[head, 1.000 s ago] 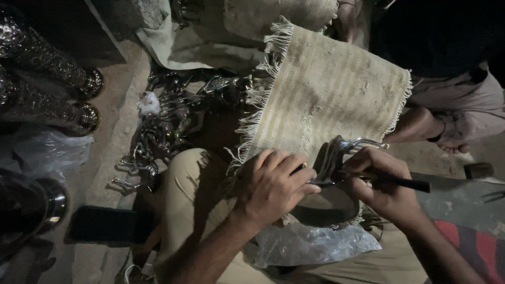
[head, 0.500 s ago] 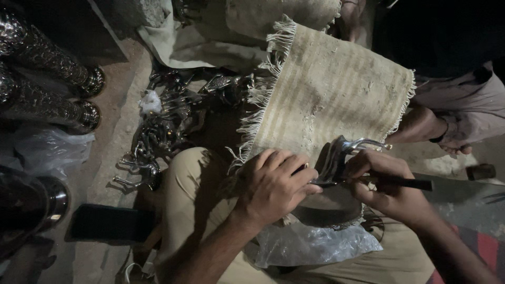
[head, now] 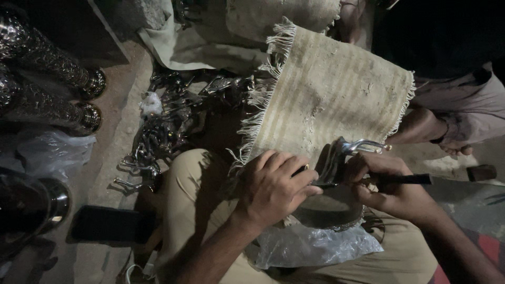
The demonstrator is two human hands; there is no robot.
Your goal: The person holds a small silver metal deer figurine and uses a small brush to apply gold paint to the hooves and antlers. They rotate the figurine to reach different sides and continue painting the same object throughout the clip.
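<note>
Left hand (head: 273,186) presses, fingers curled, on the curved silver metal piece (head: 342,155), which lies on the fringed beige woven mat (head: 336,100) over the lap. Right hand (head: 386,184) grips the dark-handled slim tool (head: 400,180), tip at the piece. Judgement: firm hold-down and short, controlled strokes serve best.

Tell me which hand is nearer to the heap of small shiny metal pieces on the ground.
Left. The left hand rests on the fringed beige mat, just right of the heap of small shiny metal pieces; the right hand, gripping a dark-handled tool, sits farther right.
</note>
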